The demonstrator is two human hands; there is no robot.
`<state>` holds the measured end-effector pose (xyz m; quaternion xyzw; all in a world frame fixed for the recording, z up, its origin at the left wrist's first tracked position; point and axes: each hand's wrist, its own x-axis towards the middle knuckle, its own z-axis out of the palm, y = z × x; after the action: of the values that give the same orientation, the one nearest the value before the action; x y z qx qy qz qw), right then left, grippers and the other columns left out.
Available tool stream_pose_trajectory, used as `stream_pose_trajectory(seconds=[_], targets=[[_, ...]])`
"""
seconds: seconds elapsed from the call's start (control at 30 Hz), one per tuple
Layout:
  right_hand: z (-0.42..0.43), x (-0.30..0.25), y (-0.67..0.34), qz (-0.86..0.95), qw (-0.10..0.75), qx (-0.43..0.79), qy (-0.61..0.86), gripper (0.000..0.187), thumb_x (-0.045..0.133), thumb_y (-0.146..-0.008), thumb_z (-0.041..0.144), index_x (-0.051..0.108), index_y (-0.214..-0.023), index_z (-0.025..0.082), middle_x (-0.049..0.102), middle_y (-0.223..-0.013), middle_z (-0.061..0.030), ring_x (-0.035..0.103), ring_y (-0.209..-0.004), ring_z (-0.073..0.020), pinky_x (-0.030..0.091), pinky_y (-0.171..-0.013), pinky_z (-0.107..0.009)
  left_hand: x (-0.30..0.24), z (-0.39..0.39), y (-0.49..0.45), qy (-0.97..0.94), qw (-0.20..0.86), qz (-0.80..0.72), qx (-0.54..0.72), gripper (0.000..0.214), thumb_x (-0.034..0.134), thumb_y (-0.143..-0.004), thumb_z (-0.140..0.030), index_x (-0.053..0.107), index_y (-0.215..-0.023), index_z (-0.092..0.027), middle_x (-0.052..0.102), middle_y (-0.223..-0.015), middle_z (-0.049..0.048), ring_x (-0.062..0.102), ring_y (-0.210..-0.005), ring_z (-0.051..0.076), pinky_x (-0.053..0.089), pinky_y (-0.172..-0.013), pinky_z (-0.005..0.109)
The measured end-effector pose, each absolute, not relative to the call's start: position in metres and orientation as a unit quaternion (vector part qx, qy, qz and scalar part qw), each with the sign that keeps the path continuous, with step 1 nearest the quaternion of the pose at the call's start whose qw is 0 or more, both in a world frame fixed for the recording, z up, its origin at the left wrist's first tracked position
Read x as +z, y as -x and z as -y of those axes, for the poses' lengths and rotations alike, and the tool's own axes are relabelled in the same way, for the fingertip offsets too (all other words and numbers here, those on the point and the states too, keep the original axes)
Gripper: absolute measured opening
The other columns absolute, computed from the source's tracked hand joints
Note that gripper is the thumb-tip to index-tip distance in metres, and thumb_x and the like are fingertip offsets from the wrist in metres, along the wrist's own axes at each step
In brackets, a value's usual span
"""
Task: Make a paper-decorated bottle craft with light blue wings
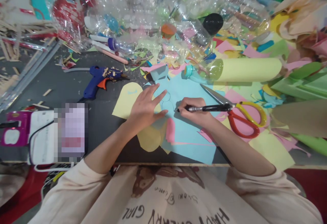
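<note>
My right hand point(195, 111) grips a black pen point(211, 108), its tip at a sheet of light blue paper point(189, 132). Rounded outlines are drawn on that sheet between my hands. With fingers spread, my left hand point(148, 106) lies flat across the blue sheet's left side and a yellow paper piece point(127, 96) with a rounded top. Below it is another yellow paper piece point(150, 137). A folded pink paper strip point(170, 130) rests on the blue sheet. Right of the pen lie scissors point(245, 115) with one red and one yellow handle loop, blades pointing up-left.
A blue glue gun point(95, 80) lies at the left, above a phone point(74, 128) and a purple device point(16, 128) with cables. Clear plastic bottles point(143, 16) and paper scraps pile along the back. A yellow-wrapped bottle point(250, 70) lies behind the scissors.
</note>
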<state>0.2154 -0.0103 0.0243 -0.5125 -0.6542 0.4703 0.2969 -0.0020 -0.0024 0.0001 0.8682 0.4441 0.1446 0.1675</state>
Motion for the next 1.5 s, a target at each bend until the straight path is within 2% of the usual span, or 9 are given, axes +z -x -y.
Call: stream_pose_trajectory(seconds=[0.17, 0.57, 0.9, 1.0, 1.13, 1.27, 1.5], targets=[[0.011, 0.023, -0.217, 0.688, 0.298, 0.491, 0.443, 0.015, 0.049, -0.067, 0.019, 0.045, -0.053, 0.021, 0.047, -0.050, 0.0039, 0.039, -0.049, -0.0090, 0.031, -0.049, -0.025, -0.001, 0.002, 0.002, -0.870, 0.161, -0.442, 0.147, 0.057, 0.053, -0.094, -0.048, 0.049, -0.142, -0.019, 0.043, -0.152, 0.0210, 0.041, -0.141, 0.037, 0.038, -0.112, 0.058], [0.012, 0.022, -0.218, 0.728, 0.268, 0.455, 0.437, 0.017, 0.048, -0.067, 0.017, 0.041, -0.053, 0.021, 0.044, -0.051, 0.0045, 0.037, -0.050, -0.0085, 0.030, -0.050, -0.025, -0.002, 0.002, 0.002, -0.875, 0.153, -0.438, 0.138, 0.058, 0.054, -0.093, -0.048, 0.047, -0.143, -0.018, 0.043, -0.152, 0.0218, 0.041, -0.141, 0.038, 0.038, -0.112, 0.058], [0.010, 0.021, -0.218, 0.690, 0.284, 0.524, 0.410, 0.015, 0.054, -0.068, 0.015, 0.052, -0.054, 0.019, 0.050, -0.052, 0.0046, 0.040, -0.049, -0.0076, 0.031, -0.049, -0.023, -0.002, 0.003, 0.002, -0.877, 0.140, -0.434, 0.151, 0.056, 0.053, -0.094, -0.046, 0.048, -0.142, -0.016, 0.044, -0.150, 0.0231, 0.043, -0.139, 0.037, 0.040, -0.110, 0.057], [0.008, 0.019, -0.220, 0.620, 0.322, 0.560, 0.445, 0.011, 0.058, -0.069, 0.020, 0.059, -0.059, 0.019, 0.058, -0.055, 0.0022, 0.047, -0.051, -0.0096, 0.036, -0.049, -0.024, -0.002, 0.002, 0.003, -0.878, 0.140, -0.433, 0.151, 0.052, 0.048, -0.097, -0.046, 0.050, -0.140, -0.018, 0.046, -0.149, 0.0208, 0.044, -0.138, 0.036, 0.040, -0.108, 0.056], [0.003, 0.016, -0.223, 0.541, 0.410, 0.555, 0.482, 0.010, 0.061, -0.069, 0.024, 0.060, -0.060, 0.020, 0.060, -0.054, 0.0021, 0.049, -0.047, -0.0105, 0.040, -0.048, -0.025, 0.001, 0.000, 0.003, -0.890, 0.145, -0.400, 0.163, 0.040, 0.045, -0.100, -0.036, 0.055, -0.135, -0.022, 0.059, -0.135, 0.0150, 0.053, -0.126, 0.030, 0.044, -0.104, 0.048], [0.001, 0.013, -0.223, 0.534, 0.415, 0.543, 0.497, 0.011, 0.062, -0.069, 0.025, 0.060, -0.059, 0.020, 0.059, -0.054, 0.0021, 0.050, -0.047, -0.0106, 0.040, -0.048, -0.025, 0.005, 0.001, 0.001, -0.891, 0.178, -0.380, 0.171, 0.055, 0.057, -0.094, -0.037, 0.044, -0.141, -0.013, 0.064, -0.123, 0.0162, 0.056, -0.118, 0.029, 0.045, -0.100, 0.044], [0.007, 0.014, -0.218, 0.599, 0.370, 0.503, 0.501, 0.012, 0.062, -0.073, 0.027, 0.062, -0.064, 0.020, 0.061, -0.059, 0.0007, 0.050, -0.053, -0.0115, 0.039, -0.051, -0.026, 0.008, 0.007, -0.002, -0.893, 0.196, -0.381, 0.137, 0.068, 0.063, -0.090, -0.040, 0.034, -0.146, -0.015, 0.063, -0.122, 0.0138, 0.056, -0.118, 0.029, 0.038, -0.108, 0.049]])
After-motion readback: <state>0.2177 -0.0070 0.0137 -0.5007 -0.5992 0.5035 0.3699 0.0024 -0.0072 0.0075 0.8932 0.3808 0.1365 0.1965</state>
